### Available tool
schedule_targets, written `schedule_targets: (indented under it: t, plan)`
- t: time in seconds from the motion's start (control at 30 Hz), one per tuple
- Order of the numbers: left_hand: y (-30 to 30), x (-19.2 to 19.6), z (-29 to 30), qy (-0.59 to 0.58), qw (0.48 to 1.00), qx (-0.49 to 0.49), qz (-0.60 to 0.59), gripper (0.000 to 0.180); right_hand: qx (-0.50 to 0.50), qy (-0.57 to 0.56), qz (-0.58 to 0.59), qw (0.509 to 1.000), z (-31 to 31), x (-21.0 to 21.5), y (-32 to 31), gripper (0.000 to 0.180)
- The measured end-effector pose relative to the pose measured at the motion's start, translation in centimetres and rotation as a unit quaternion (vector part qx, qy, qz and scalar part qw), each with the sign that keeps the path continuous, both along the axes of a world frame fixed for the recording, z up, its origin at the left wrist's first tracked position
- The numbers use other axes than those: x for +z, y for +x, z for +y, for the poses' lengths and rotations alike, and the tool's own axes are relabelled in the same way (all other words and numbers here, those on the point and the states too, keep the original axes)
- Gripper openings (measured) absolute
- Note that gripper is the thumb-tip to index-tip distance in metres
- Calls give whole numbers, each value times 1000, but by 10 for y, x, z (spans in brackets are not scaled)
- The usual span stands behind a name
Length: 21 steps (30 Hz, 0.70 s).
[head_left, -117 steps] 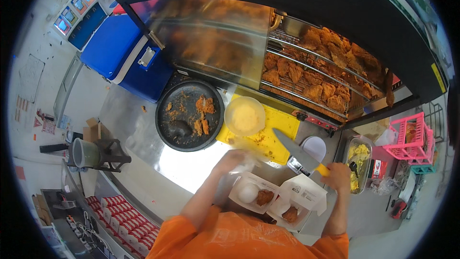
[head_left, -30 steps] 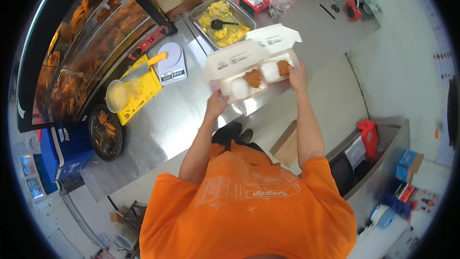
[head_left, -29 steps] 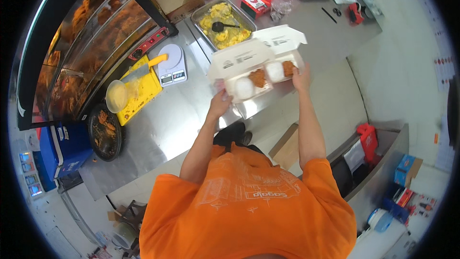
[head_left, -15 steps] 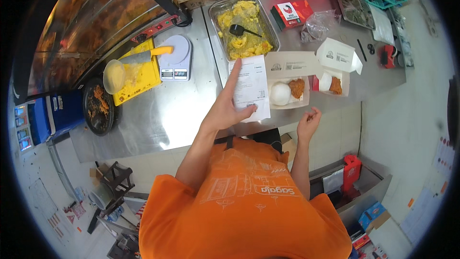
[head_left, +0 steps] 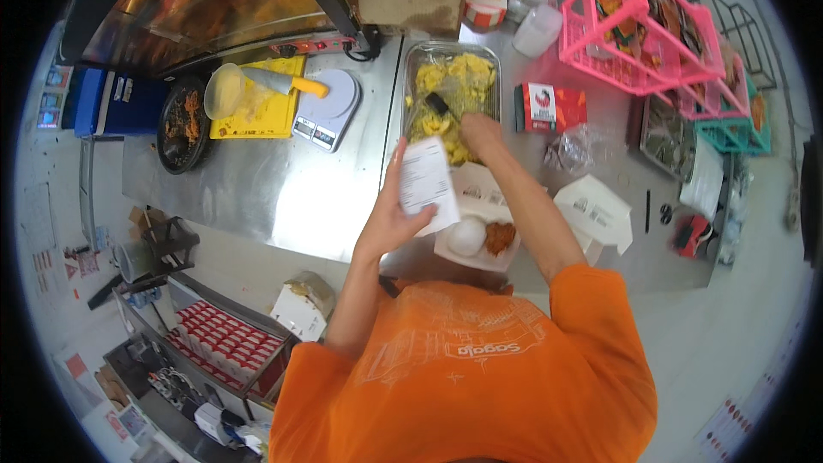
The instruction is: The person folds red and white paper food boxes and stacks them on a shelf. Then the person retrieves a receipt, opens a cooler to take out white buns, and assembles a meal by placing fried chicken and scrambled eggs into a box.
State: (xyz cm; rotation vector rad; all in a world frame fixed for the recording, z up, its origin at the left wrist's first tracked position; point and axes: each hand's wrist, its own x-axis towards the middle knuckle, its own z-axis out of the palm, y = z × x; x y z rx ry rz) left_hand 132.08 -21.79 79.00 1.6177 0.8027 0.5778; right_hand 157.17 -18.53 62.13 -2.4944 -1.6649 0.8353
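Note:
A printed paper receipt (head_left: 426, 176) is held between the thumb and fingers of my left hand (head_left: 382, 216), above the near edge of the metal tray (head_left: 497, 69). My right hand (head_left: 482, 135) reaches into the tray and is closed at the handle end of a black scoop (head_left: 437, 103), slightly blurred. Yellow, egg-like food (head_left: 471, 73) fills the tray. Under the receipt and my right forearm, an open white carton (head_left: 477, 262) holds a rice mound (head_left: 467, 237) and a browned, fried-looking piece (head_left: 500, 237). To its right stands a second carton (head_left: 597, 210), its contents hidden by my arm.
A kitchen scale (head_left: 330, 107) stands left of the tray, near a yellow cutting board (head_left: 279, 116) with a knife (head_left: 283, 81) and a black pan (head_left: 180, 124). Rightward are a red box (head_left: 555, 107), plastic bag (head_left: 573, 150), pink baskets (head_left: 639, 77) and scissors (head_left: 667, 214).
My right hand has moved from beside the cartons into the tray, closing at the scoop's handle. My left hand has lifted the receipt and tilted it. The view has shifted.

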Motion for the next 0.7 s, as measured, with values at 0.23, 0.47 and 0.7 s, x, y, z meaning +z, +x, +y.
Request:
schedule_targets:
  t: [0.23,0.47,0.7]
  plan:
    - [-55,-92,22,-110,961,173,186,34,-81,33,86,992,8,7,8,31]
    - [24,-140,75,197,909,171,326,51,15,77,-52,996,30,21,-3,32]
    - [48,-157,137,81,950,97,285,39,148,-71,-79,983,-14,71,-17,24]
